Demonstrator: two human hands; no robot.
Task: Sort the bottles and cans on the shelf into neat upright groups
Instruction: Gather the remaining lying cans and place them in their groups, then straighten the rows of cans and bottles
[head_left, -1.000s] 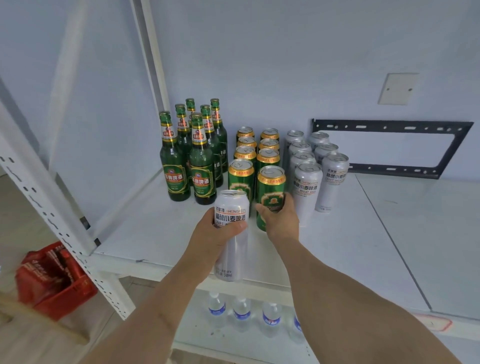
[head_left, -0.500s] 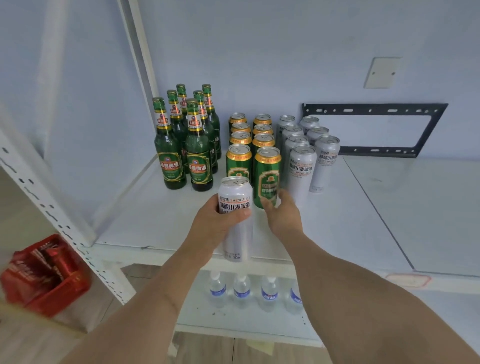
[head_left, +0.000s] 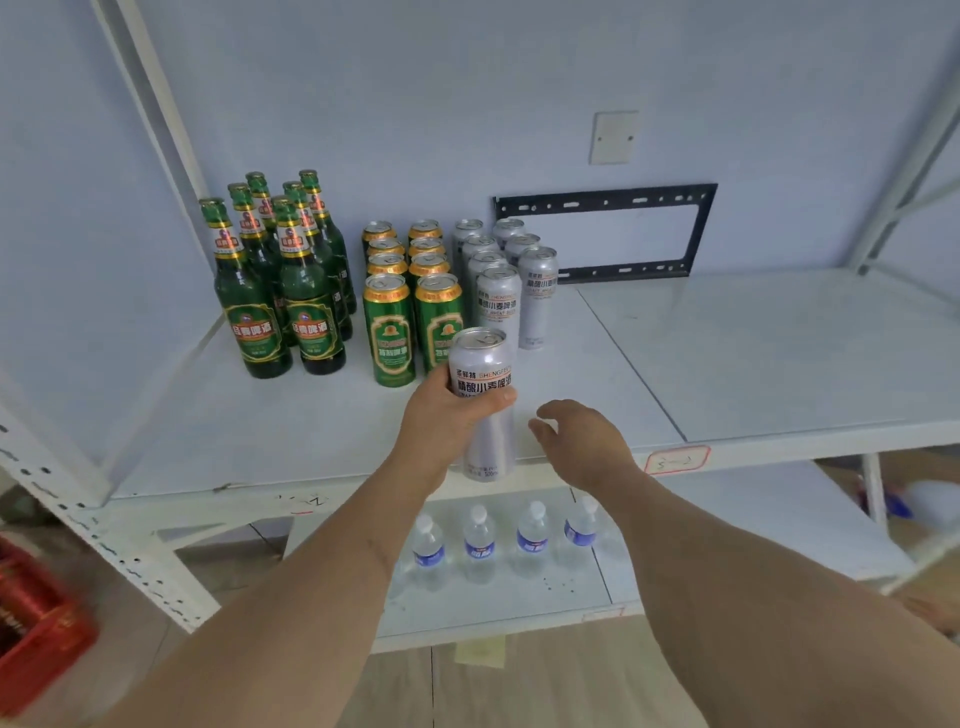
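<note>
My left hand (head_left: 447, 418) grips a tall silver can (head_left: 483, 405) upright over the front of the white shelf (head_left: 753, 364), just ahead of the can rows. My right hand (head_left: 582, 441) hovers beside it to the right, fingers loosely spread, holding nothing. Several green bottles (head_left: 280, 291) stand grouped at the back left. To their right are two rows of green cans (head_left: 410, 301), then two rows of silver cans (head_left: 506, 280). All stand upright.
A black metal bracket (head_left: 608, 234) leans on the back wall behind the silver cans. White shelf posts (head_left: 78, 519) frame the left side. Water bottles (head_left: 478, 540) stand on the lower shelf. A red crate (head_left: 36, 623) sits on the floor at left.
My right hand has let go of the front green can and drawn back to the right of the silver can. My left hand still holds the silver can, now farther right.
</note>
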